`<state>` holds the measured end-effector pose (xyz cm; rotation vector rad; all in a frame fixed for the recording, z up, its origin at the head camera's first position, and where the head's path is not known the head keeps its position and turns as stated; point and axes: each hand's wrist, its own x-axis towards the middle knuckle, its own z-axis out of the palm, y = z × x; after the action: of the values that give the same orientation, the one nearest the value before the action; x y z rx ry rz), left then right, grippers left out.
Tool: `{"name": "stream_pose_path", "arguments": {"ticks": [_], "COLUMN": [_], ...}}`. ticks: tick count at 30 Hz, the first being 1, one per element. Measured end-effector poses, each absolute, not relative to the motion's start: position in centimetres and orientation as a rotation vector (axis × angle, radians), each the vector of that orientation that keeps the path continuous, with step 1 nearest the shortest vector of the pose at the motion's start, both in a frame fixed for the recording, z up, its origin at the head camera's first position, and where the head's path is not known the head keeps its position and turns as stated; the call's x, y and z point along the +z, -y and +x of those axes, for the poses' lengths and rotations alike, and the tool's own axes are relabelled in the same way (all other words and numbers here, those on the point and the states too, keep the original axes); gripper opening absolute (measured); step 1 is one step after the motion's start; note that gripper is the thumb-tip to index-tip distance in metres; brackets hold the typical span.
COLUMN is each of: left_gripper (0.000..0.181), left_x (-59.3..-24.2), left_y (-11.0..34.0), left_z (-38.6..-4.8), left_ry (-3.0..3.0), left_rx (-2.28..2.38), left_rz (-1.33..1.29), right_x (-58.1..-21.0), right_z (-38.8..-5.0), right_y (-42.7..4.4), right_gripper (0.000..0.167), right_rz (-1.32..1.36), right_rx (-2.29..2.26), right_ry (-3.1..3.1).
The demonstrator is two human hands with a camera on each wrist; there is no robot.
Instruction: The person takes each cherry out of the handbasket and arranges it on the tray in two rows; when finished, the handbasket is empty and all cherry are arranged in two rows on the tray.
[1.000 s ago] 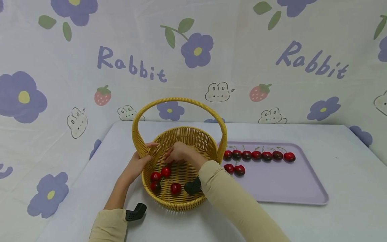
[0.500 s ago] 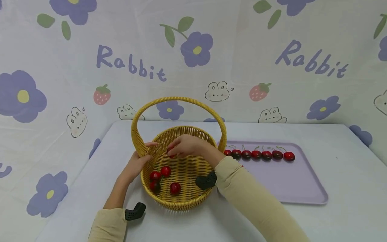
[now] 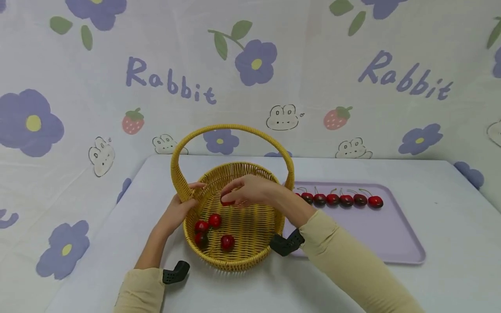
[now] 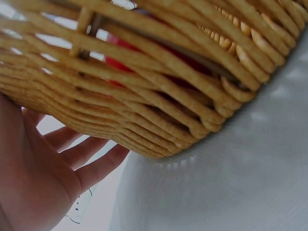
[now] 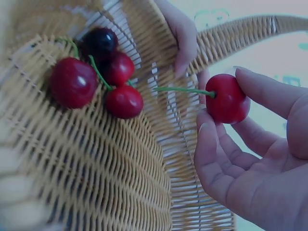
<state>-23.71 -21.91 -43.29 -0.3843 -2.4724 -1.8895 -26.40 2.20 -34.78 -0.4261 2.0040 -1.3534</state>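
Note:
My right hand [image 3: 256, 191] is over the yellow wicker basket [image 3: 235, 264] and pinches a red cherry [image 5: 227, 98] between thumb and fingers. Its green stem points away from the palm in the right wrist view. At the basket's left side, where the tall handle [image 3: 232, 127] joins the rim, my left hand [image 3: 175, 214] holds the wickerwork. Several more cherries lie on the basket's floor: a single red cherry [image 3: 227, 242] near the front and a small group with a dark cherry [image 3: 201, 240] at the left. In the left wrist view, the left fingers [image 4: 98, 166] lie against the outside of the weave.
A light purple tray [image 3: 375, 243] sits to the right of the basket, with a row of several cherries [image 3: 332, 200] along its far side. My right forearm covers part of the tray's left side. A patterned cloth [image 3: 305, 65] hangs behind the white table [image 3: 450, 208].
The right hand has risen from the basket floor and drawn slightly right, bringing up a cherry. Its forearm now hides the tray's second row. The left hand keeps its place.

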Motion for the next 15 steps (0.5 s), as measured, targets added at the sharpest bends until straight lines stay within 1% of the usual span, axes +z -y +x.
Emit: {"name": "stream_pose_path", "arguments": {"ticks": [4,11,15], "left_gripper": [0.045,0.044,0.044], "left_x": [-43.1,-43.2,-43.3], "left_y": [21.8,21.7,21.7], "left_z": [-23.8,-23.8,-23.6], "left_ry": [2.474,2.481,2.477], "left_rx": [-1.892,-1.901,-1.899], "left_rz": [-0.378,-0.357,-0.354], "right_x": [-34.1,-33.9,-34.3], "right_z": [-25.0,-22.8,-22.1], "right_y": [-3.3,-5.5,-6.6], "right_gripper": [0.030,0.035,0.032], "right_rz": [-0.487,-0.643,-0.654], "right_rx": [-1.360,-1.382,-1.438], "right_ry": [-2.005,-1.960,-1.894]}}
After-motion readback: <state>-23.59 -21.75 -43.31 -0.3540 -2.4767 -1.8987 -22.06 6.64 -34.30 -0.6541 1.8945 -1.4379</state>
